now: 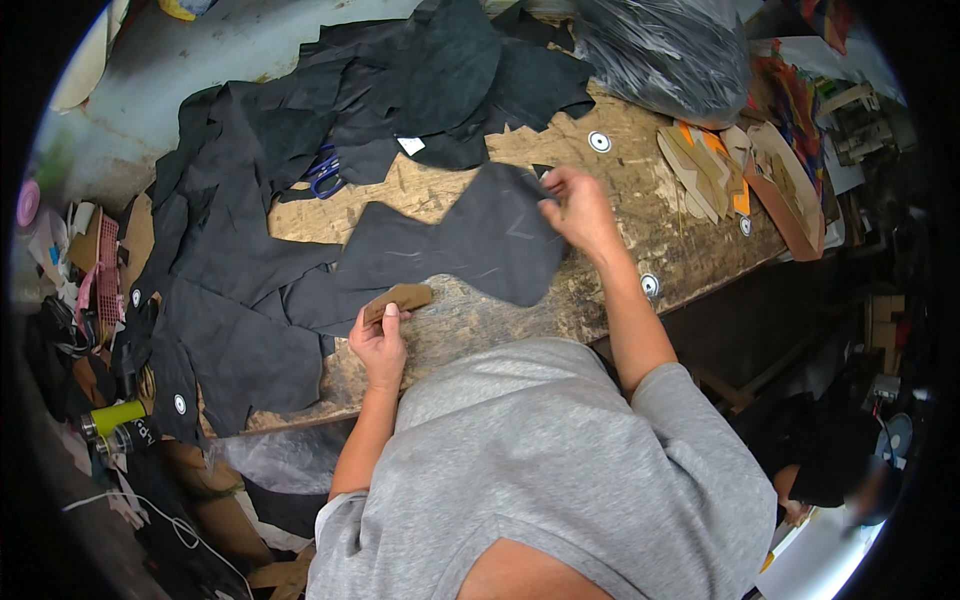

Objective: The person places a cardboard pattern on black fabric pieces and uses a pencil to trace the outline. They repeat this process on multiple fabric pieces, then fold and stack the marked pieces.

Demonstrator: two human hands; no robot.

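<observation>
My left hand is closed on a small brown cardboard piece with angled edges, held over the near side of the worn wooden table. My right hand pinches the upper right edge of a dark leather piece with a wavy outline. Pale chalk-like lines mark its face, and its left part runs onto other leather pieces. A tiny black and white bit shows by the right fingertips; I cannot tell what it is.
Overlapping black leather pieces cover the table's left and far side. Blue-handled scissors lie among them. A black plastic bag stands far right, near cardboard templates and an open box. A person is at lower right.
</observation>
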